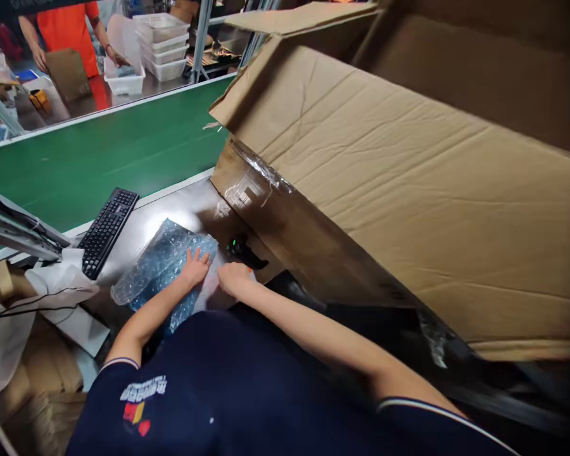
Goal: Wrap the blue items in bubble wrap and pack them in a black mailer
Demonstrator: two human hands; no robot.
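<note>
A crumpled sheet of bluish bubble wrap (161, 256) lies on the metal table in front of me, seemingly around something I cannot make out. My left hand (196, 267) rests on its right part with the fingers spread. Just to the right, my right hand (235, 280) is closed in a fist. A small orange spot shows beside that fist, but what the fingers hold is hidden. Under and between my hands is a pale, whitish sheet (208, 288). A black handheld scanner (247, 252) with green lights sits just beyond my right hand.
A large open cardboard box (384, 171) fills the right side, above another box (266, 209). A black keyboard (109, 231) lies at the left, near a green conveyor belt (99, 155). Across it, a person in orange (69, 31) stands by white baskets (164, 47).
</note>
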